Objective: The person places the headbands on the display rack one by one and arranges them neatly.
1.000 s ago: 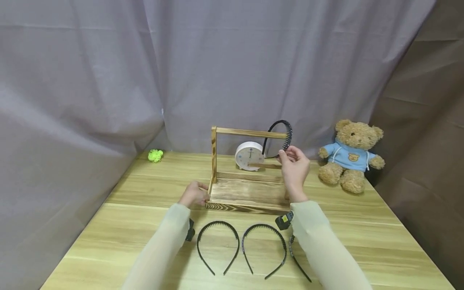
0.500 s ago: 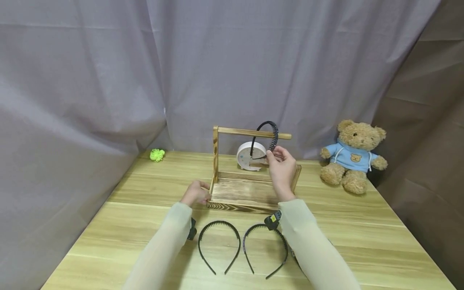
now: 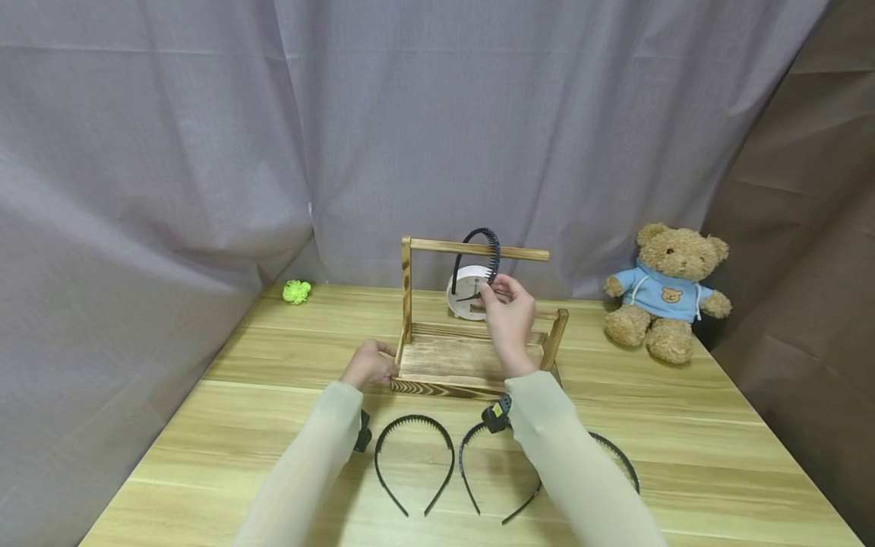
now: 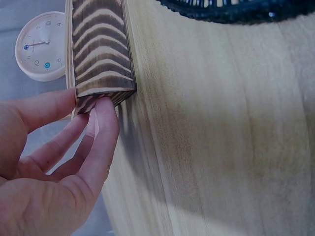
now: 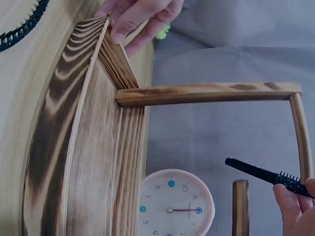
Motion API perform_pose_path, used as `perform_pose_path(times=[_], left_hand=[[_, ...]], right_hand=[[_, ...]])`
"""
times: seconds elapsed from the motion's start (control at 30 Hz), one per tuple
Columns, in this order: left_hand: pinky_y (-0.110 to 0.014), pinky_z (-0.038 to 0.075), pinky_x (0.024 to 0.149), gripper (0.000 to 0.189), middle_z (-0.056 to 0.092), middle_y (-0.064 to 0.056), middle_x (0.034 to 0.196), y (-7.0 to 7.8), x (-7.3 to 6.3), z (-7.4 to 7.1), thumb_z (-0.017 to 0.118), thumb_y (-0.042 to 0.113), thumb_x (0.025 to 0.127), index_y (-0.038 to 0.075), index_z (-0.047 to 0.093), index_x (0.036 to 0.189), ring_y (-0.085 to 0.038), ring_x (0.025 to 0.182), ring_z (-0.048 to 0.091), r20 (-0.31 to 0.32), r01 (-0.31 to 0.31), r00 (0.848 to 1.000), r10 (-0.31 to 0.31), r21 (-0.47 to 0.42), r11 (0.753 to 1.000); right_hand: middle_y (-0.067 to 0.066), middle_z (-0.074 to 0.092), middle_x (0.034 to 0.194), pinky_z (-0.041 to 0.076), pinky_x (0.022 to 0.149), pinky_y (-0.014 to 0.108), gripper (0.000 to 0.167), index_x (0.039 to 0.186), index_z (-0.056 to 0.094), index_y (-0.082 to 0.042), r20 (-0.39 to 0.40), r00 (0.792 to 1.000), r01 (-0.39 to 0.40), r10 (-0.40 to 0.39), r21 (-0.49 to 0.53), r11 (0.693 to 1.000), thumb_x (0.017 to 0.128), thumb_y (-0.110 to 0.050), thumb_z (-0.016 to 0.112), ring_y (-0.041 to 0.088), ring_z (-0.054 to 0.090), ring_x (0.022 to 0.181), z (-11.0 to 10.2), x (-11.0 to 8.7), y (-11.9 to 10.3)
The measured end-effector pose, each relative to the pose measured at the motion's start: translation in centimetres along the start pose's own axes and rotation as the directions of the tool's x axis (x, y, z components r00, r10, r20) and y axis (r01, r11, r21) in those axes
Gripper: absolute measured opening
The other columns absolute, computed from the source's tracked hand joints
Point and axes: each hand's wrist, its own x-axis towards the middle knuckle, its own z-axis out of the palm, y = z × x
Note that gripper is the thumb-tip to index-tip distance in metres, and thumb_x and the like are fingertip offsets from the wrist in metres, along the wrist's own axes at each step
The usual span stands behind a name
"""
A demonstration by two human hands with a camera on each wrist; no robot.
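Four headbands were in view: one at the wooden rack (image 3: 444, 390) and three on the bench (image 3: 683, 456).

Right hand (image 3: 509, 311): thumb and fingers pinched the held headband (image 3: 495, 258) low on its toothed side. This headband stood upright at the upper rod (image 3: 522, 254), inward of the rod's free end, and the rod appeared to pass through its arc. Whether the rod bore any weight could not be told.

Left hand (image 3: 369, 365): thumb and fingers gripped the front left corner of the rack base, apparently to steady it.

Progress, as judged from the layout: threading of one headband onto the upper rod looked largely done; release was not. No other headband was seen on the rack, including the visible part of the lower rod (image 3: 547, 314).

Unplaced parts: the left headband (image 3: 413, 417), the middle headband (image 3: 461, 460) and the right headband (image 3: 630, 465) lay in front of the rack, the last two partly covered by the right sleeve (image 3: 574, 448).
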Motion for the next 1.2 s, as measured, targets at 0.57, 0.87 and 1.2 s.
perform_pose_path(times=[0.57, 0.87, 1.2], left_hand=[[-0.027, 0.060, 0.065, 0.045, 0.066, -0.018, 0.096, 0.0, 0.3, -0.1, 0.066, -0.008, 0.079, -0.004, 0.060, 0.123, -0.015, 0.062, 0.061, -0.006, 0.008, 1.000, -0.008, -0.016, 1.000], [-0.026, 0.059, 0.061, 0.042, 0.065, -0.017, 0.090, -0.1, 0.3, 0.1, 0.066, -0.008, 0.081, -0.005, 0.060, 0.123, -0.014, 0.058, 0.059, -0.007, 0.004, 1.000, -0.004, -0.043, 0.999], [-0.026, 0.059, 0.061, 0.044, 0.065, -0.019, 0.094, -0.4, 0.3, 0.2, 0.067, -0.007, 0.080, -0.005, 0.060, 0.123, -0.014, 0.059, 0.060, -0.013, -0.001, 1.000, 0.001, -0.040, 0.999]], right_hand=[[0.020, 0.071, 0.091, 0.053, 0.065, 0.010, 0.014, 0.096, 0.070, 0.005, 0.030, 0.998, 0.062, -0.059, -0.102, 0.993, 0.084, 0.000, 0.072, 0.008, 0.064, 0.072, 2.9, -1.1, 0.0], [0.019, 0.071, 0.093, 0.059, 0.075, 0.023, 0.016, 0.098, 0.070, 0.004, 0.076, 0.995, 0.076, -0.066, -0.138, 0.988, 0.084, -0.002, 0.072, 0.027, 0.069, 0.083, 4.1, -2.0, -0.1], [0.018, 0.073, 0.094, 0.061, 0.079, 0.033, 0.019, 0.101, 0.070, 0.003, 0.116, 0.990, 0.105, -0.086, -0.173, 0.979, 0.084, -0.004, 0.074, 0.030, 0.071, 0.085, 5.1, -2.9, 0.3]])
